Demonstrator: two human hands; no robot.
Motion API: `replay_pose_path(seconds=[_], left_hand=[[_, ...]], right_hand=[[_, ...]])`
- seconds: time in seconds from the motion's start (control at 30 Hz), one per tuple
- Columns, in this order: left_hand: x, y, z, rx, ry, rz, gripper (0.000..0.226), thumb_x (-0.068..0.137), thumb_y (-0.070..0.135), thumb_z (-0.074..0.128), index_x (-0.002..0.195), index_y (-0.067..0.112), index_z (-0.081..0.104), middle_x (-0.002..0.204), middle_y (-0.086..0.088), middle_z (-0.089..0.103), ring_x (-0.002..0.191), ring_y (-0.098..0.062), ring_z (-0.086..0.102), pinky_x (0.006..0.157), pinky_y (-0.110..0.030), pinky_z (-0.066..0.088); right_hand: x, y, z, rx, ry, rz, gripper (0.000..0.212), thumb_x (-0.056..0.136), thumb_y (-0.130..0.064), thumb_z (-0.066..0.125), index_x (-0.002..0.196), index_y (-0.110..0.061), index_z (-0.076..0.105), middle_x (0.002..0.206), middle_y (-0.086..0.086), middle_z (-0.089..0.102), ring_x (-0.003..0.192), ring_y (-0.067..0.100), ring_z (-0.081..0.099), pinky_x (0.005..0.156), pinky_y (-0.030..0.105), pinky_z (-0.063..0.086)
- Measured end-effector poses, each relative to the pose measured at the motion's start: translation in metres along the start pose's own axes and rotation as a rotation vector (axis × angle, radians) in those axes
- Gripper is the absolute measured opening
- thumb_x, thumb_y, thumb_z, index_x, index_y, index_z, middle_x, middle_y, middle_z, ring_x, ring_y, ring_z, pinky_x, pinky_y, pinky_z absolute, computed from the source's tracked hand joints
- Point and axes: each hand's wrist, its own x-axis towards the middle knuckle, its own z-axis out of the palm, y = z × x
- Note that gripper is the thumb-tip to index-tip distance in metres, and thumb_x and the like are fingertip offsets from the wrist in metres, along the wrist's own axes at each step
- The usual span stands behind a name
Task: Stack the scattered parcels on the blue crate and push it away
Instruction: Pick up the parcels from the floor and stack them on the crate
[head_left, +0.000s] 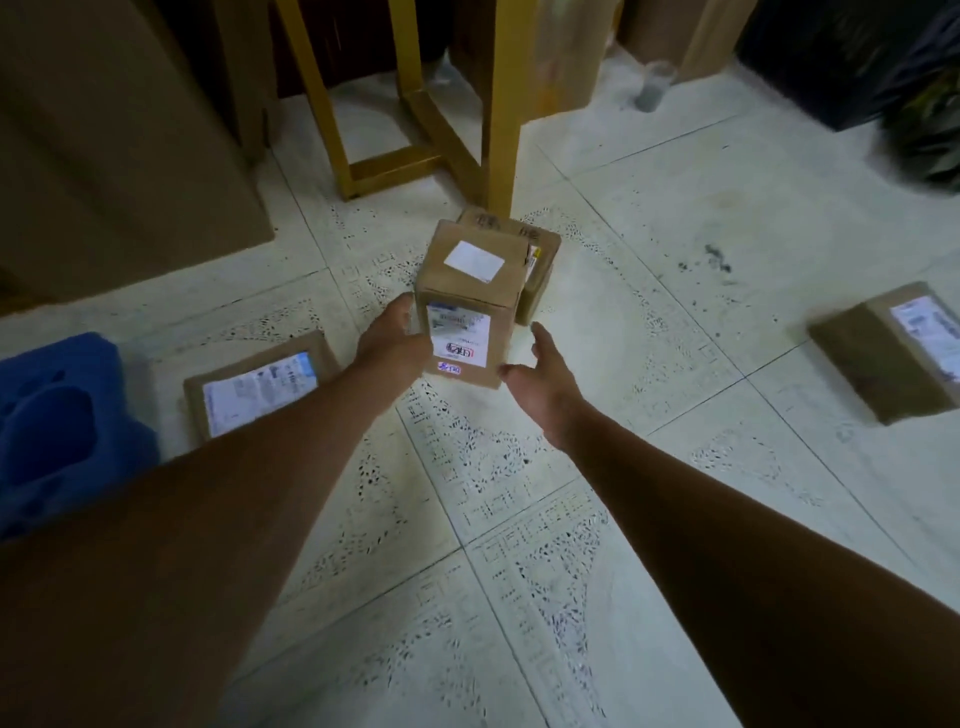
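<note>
A tall brown cardboard parcel (470, 301) with white labels is at the centre of the tiled floor. My left hand (392, 340) presses against its left side. My right hand (537, 376) is open just beside its lower right corner, fingers spread, barely touching or slightly apart. A second parcel (540, 249) sits right behind it. A flat parcel (260, 384) with a big label lies to the left, next to the blue crate (62, 421) at the left edge. Another parcel (893, 348) lies at the far right.
Yellow wooden furniture legs (501, 104) stand just behind the centre parcels. Large cardboard boxes (119, 145) fill the back left, more boxes and a dark bag (883, 62) the back right. A clear bottle (652, 85) stands on the floor.
</note>
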Motion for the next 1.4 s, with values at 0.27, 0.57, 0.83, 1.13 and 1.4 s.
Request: replay_pose_path(seconds=[0.27,0.57,0.83,1.13,1.4], left_hand=[[-0.010,0.020,-0.009,-0.021,-0.092,0.104,0.075,0.086,-0.004,0.038,0.146,0.040,0.031,0.131,0.010,0.053,0.110,-0.017,0.057,0.057,-0.017,0.044],[-0.127,0.103,-0.186,-0.056,-0.028,0.071,0.048,0.095,0.015,0.052,0.139,0.031,0.041,0.131,0.000,0.056,0.114,-0.020,0.057,0.069,-0.021,0.047],[-0.210,0.128,-0.372,-0.301,0.122,-0.113,0.017,0.097,0.014,0.052,0.112,0.021,0.056,0.111,0.000,0.067,0.102,-0.022,0.066,0.086,-0.043,0.057],[-0.290,0.081,-0.478,-0.413,0.294,-0.264,0.023,0.095,0.015,0.059,0.115,0.007,0.051,0.105,-0.015,0.070,0.084,-0.026,0.071,0.064,-0.035,0.062],[-0.334,-0.044,-0.432,-0.944,0.496,-0.543,0.003,0.096,0.013,0.056,0.096,0.014,0.059,0.112,-0.013,0.070,0.081,-0.019,0.070,0.058,-0.029,0.061]], right_hand=[[-0.010,-0.024,0.009,0.172,-0.038,-0.114,0.072,0.071,-0.014,0.059,0.138,-0.032,0.040,0.124,-0.008,0.057,0.119,0.019,0.055,0.099,0.037,0.046],[-0.128,-0.188,0.032,0.125,-0.110,-0.181,0.055,0.088,0.001,0.057,0.135,-0.024,0.044,0.121,-0.001,0.063,0.108,0.017,0.064,0.083,0.029,0.056],[-0.230,-0.324,0.105,-0.069,-0.262,-0.338,0.041,0.101,-0.019,0.043,0.140,-0.033,0.040,0.131,0.001,0.057,0.108,0.019,0.063,0.079,0.027,0.059],[-0.295,-0.365,0.186,-0.263,-0.488,-0.414,0.038,0.102,-0.021,0.041,0.139,-0.029,0.042,0.113,-0.009,0.058,0.088,0.007,0.059,0.046,0.001,0.041],[-0.314,-0.329,0.279,-0.769,-0.651,-0.560,0.031,0.102,-0.025,0.041,0.131,-0.029,0.050,0.108,0.002,0.067,0.077,0.015,0.067,0.058,0.021,0.052]])
